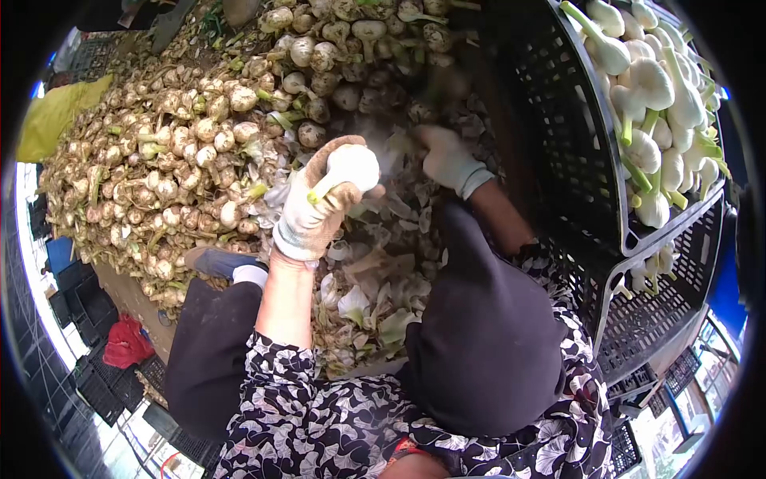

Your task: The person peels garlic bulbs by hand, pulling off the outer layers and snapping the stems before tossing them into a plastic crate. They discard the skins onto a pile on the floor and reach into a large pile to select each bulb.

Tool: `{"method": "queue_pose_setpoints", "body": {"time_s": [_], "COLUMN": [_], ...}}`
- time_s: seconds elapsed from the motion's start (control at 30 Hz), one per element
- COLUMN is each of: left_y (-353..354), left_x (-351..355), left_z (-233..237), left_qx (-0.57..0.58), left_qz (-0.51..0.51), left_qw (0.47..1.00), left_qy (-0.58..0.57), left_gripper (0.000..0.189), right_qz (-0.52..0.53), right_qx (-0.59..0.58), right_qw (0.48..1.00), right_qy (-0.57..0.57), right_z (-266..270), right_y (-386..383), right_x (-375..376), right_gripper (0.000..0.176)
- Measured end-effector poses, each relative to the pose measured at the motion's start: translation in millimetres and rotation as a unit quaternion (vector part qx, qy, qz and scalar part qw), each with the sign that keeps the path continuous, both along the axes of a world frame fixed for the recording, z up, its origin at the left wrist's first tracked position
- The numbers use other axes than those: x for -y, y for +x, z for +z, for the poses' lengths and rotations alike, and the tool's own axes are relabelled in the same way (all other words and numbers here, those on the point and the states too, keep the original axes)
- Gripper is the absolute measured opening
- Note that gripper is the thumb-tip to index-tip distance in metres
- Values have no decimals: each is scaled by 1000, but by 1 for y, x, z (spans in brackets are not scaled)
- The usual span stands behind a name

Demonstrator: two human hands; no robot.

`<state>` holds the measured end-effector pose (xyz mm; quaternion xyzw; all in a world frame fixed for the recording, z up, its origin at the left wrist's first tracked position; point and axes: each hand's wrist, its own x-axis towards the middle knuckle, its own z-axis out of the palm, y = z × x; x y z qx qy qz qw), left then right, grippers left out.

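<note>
My left hand (319,195), in a white knit glove with a brownish palm, is closed around a clean white garlic bulb (353,169). The bulb's short green-yellow stem points down toward the wrist. Farther right, my gloved right hand (449,160) is apart from that bulb, above dark ground strewn with peeled skins. Its fingers are smeared by motion and partly in shadow, so whatever they hold does not show. Loose papery garlic skins (359,303) lie below and between the hands. Unpeeled, soil-stained garlic bulbs (311,52) are heaped just beyond them.
The heap of dirty garlic (175,160) spreads across the left. At right, a black plastic crate (550,104) full of clean white garlic (650,88) stands on another crate (650,319). My dark-clad knees flank the skins. A yellow sack (60,116) and a red bag (126,342) lie left.
</note>
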<state>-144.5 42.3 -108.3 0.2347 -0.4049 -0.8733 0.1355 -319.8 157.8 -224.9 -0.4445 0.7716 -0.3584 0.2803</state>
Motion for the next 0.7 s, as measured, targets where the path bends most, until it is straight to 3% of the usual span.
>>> {"method": "queue_pose_setpoints", "body": {"time_s": [0.03,0.07,0.1,0.13,0.17,0.27,0.3,0.33,0.4,0.47,0.53,0.57,0.7], "left_y": [4,8,10,11,11,7,8,8,9,9,4,2,0], "left_x": [4,6,7,7,7,6,8,7,7,7,4,3,0], "left_z": [-2,-3,-5,-7,-8,-3,-2,0,3,1,1,3,8], "left_qx": [32,65,68,110,149,145,140,139,167,178,206,204,205], "left_qz": [-14,-27,-25,-20,-19,-33,-41,-40,-10,-9,-1,-3,-26], "left_qw": [999,996,996,989,980,981,983,983,981,977,959,959,962], "left_qy": [-29,-56,-54,-94,-134,-125,-113,-113,-99,-121,-197,-197,-177], "left_gripper": [76,75,75,74,73,71,69,69,60,58,57,57,60], "right_qz": [97,100,42,-19,-9,93,108,87,-1,-25,0,2,-10], "right_qx": [-111,-109,73,252,368,326,311,498,485,487,344,207,138], "right_qw": [984,984,996,961,923,936,931,850,868,871,935,968,986], "right_qy": [103,104,-2,-108,-110,-93,-160,-146,-107,-51,-86,-138,-97], "right_z": [-15,-9,9,30,60,79,73,75,78,88,93,93,91], "right_y": [3,6,10,12,9,11,12,9,9,8,18,23,24], "right_x": [-3,-3,-1,2,6,14,16,10,14,3,2,2,3], "right_gripper": [50,50,48,46,53,50,44,38,48,39,26,25,21]}}
